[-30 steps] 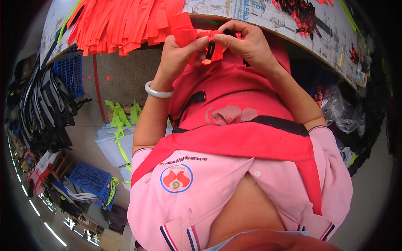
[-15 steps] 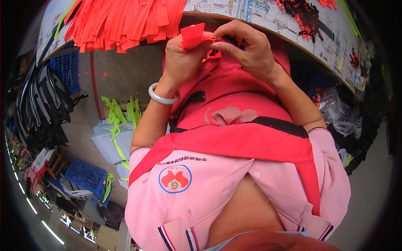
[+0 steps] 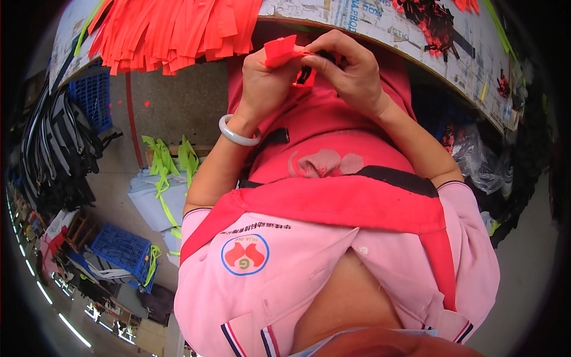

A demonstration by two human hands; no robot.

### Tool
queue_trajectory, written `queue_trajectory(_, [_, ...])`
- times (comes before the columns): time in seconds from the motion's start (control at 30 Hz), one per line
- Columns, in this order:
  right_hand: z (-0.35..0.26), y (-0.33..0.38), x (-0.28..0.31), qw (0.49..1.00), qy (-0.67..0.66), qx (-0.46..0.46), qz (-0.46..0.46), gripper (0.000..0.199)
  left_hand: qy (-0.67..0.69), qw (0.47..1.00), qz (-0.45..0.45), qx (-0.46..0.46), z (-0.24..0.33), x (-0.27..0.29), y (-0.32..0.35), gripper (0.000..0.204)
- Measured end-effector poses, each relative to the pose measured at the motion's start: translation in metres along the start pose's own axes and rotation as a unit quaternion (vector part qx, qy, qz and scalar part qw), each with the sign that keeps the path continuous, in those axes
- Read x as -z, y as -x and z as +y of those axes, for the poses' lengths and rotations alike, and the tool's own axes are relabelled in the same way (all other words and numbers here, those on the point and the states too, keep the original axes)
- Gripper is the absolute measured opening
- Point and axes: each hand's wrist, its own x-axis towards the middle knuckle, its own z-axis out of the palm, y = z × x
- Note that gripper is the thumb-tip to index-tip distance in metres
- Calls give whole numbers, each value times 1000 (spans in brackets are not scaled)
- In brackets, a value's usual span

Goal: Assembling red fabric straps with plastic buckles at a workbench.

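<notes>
A red-orange strip (image 3: 279, 52) is held between the two hands, above the red apron (image 3: 321, 125) and just in front of the near edge of the desk (image 3: 470, 62). By the left hand (image 3: 266, 83) the strip is gripped with bent fingers, its broad folded end left standing above the thumb. By the right hand (image 3: 360, 74) the strip's narrow part is pinched between thumb and forefinger; what is enclosed under its other fingers cannot be told. A small black piece (image 3: 304, 75) is seen hanging between the hands; how it is joined to the strip is hidden.

A thick row of red-orange strips (image 3: 178, 35) is laid along the desk's left part, its ends draped over the near edge. Toward the right side a heap of black and red pieces (image 3: 431, 27) is placed. Below the left corner a blue crate (image 3: 95, 101) is set.
</notes>
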Motion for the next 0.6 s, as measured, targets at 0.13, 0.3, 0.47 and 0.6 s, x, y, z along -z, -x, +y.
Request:
queue_trajectory(0.13, [3, 1, -1, 999, -19, -30, 14, 14, 33, 994, -43, 92, 3, 10, -8, 11])
queue_trajectory(0.3, [-2, 1, 1, 1000, 16, 12, -17, 13, -17, 999, -35, -7, 4, 5, -5, 11])
queue_trajectory(0.47, [-3, 1, -1, 998, -37, -45, 0, 13, 13, 999, -17, 27, 4, 1, -7, 11])
queue_trajectory(0.6, [-5, 1, 2, 999, 28, -17, -14, 14, 24, 991, -81, 102, 1, 11, -7, 10])
